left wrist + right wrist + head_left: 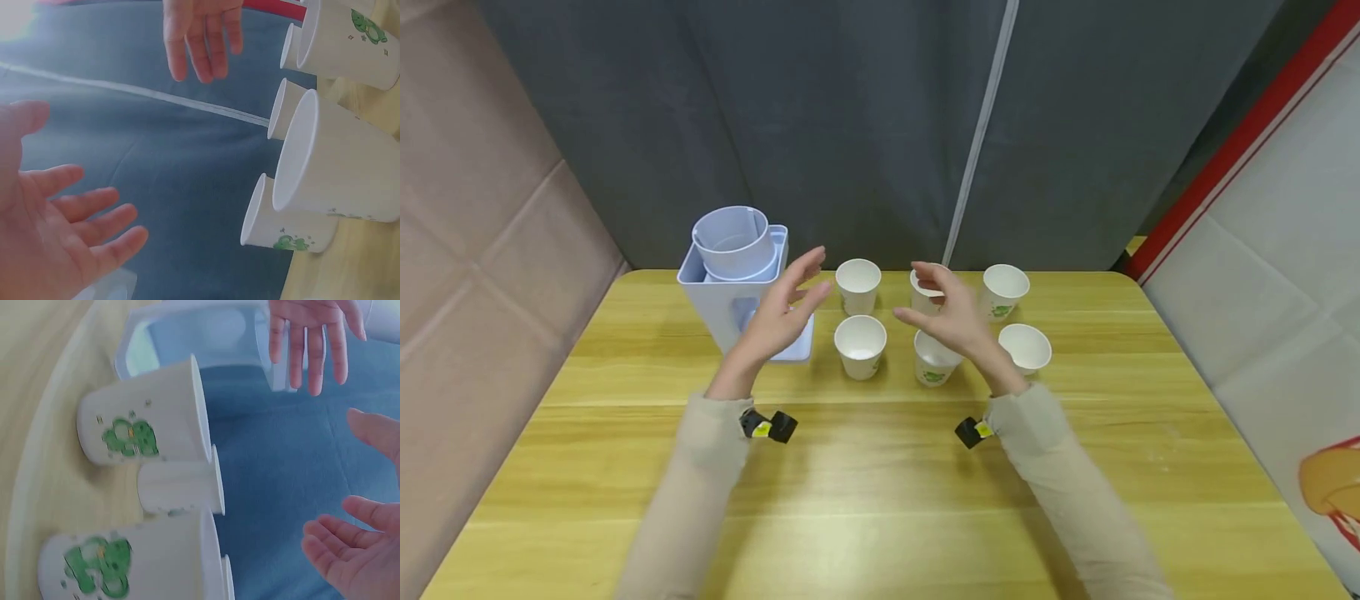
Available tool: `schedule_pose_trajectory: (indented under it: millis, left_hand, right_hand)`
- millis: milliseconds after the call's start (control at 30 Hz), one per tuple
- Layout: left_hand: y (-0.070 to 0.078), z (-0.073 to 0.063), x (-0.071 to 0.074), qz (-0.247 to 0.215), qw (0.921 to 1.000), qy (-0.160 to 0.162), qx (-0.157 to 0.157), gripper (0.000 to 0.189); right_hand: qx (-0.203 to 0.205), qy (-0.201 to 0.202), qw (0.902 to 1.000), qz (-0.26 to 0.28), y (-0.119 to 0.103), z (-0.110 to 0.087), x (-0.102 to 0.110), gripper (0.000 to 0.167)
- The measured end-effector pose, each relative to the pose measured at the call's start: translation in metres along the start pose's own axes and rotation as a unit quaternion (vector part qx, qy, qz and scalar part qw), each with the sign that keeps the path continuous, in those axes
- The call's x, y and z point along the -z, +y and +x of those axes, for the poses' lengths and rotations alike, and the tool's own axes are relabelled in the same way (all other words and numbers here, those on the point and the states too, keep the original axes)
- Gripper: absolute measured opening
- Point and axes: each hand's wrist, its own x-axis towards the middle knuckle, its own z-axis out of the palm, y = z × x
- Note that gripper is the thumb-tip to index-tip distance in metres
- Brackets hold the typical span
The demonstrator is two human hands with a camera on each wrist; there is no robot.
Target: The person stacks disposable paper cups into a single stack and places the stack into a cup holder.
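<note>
My left hand (777, 315) is raised over the table beside a pale blue plastic holder (718, 304), palm facing inward and fingers extended. Opposite it, my right hand (952, 314) hovers above the middle paper cups, fingers loosely bent and nothing in its grasp. White paper cups with green cartoon prints stand upright in two rows. The near row has a left cup (860, 350), a middle cup (934, 365) and a right cup (1026, 347). Behind them are another left cup (858, 287), a middle cup (921, 298) partly covered by my right hand, and a right cup (1003, 292).
A round pale blue container (737, 250) sits in the top of the holder. The wooden table (865, 492) ends at a dark grey curtain (820, 125). Padded pale walls rise at left and right, the right one with a red edge (1240, 133).
</note>
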Motion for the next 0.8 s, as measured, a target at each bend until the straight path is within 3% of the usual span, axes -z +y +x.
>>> schedule_pose_trajectory:
  millis: [167,333,500,700,800]
  left_hand:
    - [-0.003,-0.019,0.011,-0.07,0.9974,-0.01,0.008,0.047]
    - [-0.004,-0.036,0.026,-0.122,0.9924,0.014,-0.006,0.043]
    - [-0.008,-0.05,0.046,-0.18,0.9827,0.033,-0.029,0.034]
    - [-0.012,-0.069,0.075,-0.251,0.9648,0.04,-0.067,0.03]
    - [-0.015,-0.077,0.088,-0.271,0.9576,0.063,-0.076,0.029]
  right_hand:
    - [0.006,-0.021,0.9997,0.01,-0.006,-0.005,-0.012,0.07]
    - [0.013,-0.034,0.9992,0.015,-0.009,-0.01,-0.024,0.074]
    - [0.035,-0.034,0.9986,0.018,-0.009,-0.013,-0.035,0.08]
    - [0.031,-0.035,0.9986,0.027,-0.007,-0.014,-0.046,0.085]
    - [0.035,-0.031,0.9987,0.019,-0.007,-0.014,-0.052,0.089]
